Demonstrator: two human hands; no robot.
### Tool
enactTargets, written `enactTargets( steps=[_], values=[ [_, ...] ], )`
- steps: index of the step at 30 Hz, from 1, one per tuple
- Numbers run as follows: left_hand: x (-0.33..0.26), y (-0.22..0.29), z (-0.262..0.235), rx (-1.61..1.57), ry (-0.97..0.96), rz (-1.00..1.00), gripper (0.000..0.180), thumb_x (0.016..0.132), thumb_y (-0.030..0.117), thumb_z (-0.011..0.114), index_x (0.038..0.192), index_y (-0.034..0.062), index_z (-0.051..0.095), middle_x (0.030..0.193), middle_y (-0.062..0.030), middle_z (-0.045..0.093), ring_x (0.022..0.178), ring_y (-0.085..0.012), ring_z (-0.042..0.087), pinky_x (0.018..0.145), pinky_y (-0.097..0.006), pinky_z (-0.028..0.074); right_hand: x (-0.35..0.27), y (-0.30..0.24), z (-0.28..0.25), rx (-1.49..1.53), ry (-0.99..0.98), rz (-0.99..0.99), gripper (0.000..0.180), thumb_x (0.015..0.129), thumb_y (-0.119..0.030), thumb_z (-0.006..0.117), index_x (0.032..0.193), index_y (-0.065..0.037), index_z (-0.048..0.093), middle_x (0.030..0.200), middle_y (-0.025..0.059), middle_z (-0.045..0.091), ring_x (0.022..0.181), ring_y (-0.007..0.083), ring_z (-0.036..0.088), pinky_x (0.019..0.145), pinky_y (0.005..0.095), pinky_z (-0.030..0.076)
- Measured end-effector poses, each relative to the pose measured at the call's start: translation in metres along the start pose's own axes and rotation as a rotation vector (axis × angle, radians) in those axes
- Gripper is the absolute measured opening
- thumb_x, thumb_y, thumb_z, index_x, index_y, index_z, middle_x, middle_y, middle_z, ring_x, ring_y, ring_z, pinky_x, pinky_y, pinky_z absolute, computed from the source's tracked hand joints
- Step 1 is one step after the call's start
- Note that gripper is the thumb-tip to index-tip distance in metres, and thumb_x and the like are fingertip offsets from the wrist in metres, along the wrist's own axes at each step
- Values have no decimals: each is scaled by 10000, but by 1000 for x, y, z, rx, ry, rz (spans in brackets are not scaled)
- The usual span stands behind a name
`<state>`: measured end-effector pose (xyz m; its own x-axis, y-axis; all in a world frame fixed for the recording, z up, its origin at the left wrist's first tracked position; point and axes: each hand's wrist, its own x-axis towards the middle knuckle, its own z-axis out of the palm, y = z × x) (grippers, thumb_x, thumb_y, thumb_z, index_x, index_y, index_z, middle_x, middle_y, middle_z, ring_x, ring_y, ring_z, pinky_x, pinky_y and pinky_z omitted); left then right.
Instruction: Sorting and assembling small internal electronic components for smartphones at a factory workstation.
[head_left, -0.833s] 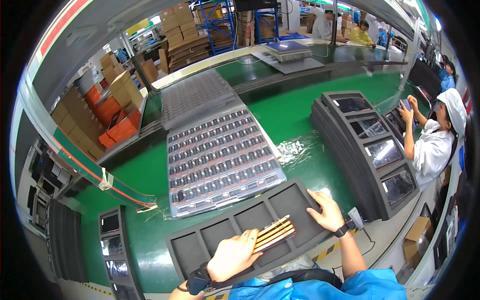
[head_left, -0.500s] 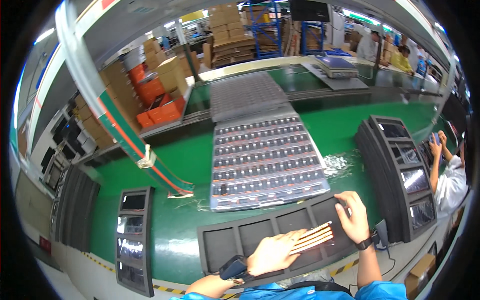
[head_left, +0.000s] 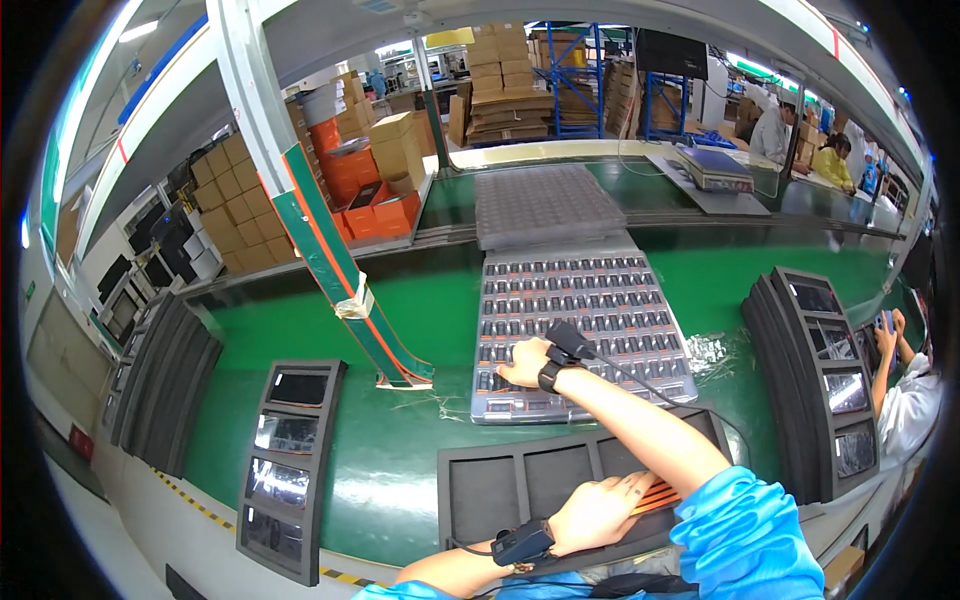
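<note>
My left hand [head_left: 598, 515] is closed around a small bundle of flat strips with orange and dark stripes [head_left: 655, 497], held over the black foam tray [head_left: 488, 456] in front of me. My right arm crosses above that foam tray. At the lower left of a clear plastic tray [head_left: 580, 407], my right hand [head_left: 527, 364] has its fingers bent down among rows of small dark parts [head_left: 570, 300] with orange edges. What its fingertips pinch, if anything, is hidden. A black device with a cable sits at my right wrist.
Left stands a foam tray [head_left: 337, 420] holding dark glossy panels; a stack of similar trays [head_left: 790, 390] rises at right, another [head_left: 165, 380] far left. Behind the parts lies an empty-looking clear tray [head_left: 545, 200]. A green-and-red striped post [head_left: 325, 255] meets the bench. A co-worker sits at far right.
My right hand has moved from the foam tray's right end, where its fingers were apart, up and left to the plastic tray. My left hand keeps the strips. The whole view has shifted.
</note>
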<state>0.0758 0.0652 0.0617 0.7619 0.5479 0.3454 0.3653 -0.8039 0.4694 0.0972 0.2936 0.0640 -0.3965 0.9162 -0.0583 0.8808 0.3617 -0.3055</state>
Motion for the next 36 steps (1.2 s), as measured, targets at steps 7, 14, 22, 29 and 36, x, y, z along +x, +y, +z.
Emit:
enactTargets(
  steps=[7, 14, 22, 29, 36],
  values=[
    [-1, -1, 0, -31, -32, -14, 395, 850, 237, 687, 1115, -29, 566, 987, -164, 646, 869, -292, 675, 714, -389, 573, 27, -9, 18, -94, -152, 76, 592, 789, -535, 639, 941, 29, 736, 935, 245, 712, 907, 383, 696, 805, 461, 556],
    [-3, -8, 5, -55, -43, -26, 284, 830, 214, 677, 988, -14, 621, 928, -162, 654, 847, -305, 675, 709, -389, 569, 45, -20, 11, 0, -440, 117, 367, 795, -432, 712, 879, -80, 769, 827, 80, 752, 744, 186, 727, 734, 336, 573],
    [2, -11, 17, -147, -48, -14, 289, 847, 227, 644, 1015, -5, 611, 946, -212, 671, 858, -361, 674, 721, -442, 561, 72, 0, 50, 144, -374, 272, 285, 868, -168, 513, 929, 45, 692, 824, 149, 729, 634, 222, 711, 579, 363, 582],
    [6, 4, -9, -50, -59, -97, 509, 844, 250, 669, 1294, 52, 536, 1123, -158, 680, 940, -303, 690, 798, -405, 568, -8, 7, -23, -111, -160, -194, 328, 768, -276, 573, 882, -22, 745, 883, 238, 709, 827, 399, 697, 763, 483, 552],
    [3, 24, -17, -41, 17, -64, 595, 804, 208, 713, 1346, 53, 521, 1173, -174, 655, 966, -343, 668, 809, -388, 550, -233, 132, -56, -155, 115, 192, 331, 920, -417, 584, 960, -111, 706, 825, 189, 702, 753, 370, 707, 642, 494, 559]
  ],
)
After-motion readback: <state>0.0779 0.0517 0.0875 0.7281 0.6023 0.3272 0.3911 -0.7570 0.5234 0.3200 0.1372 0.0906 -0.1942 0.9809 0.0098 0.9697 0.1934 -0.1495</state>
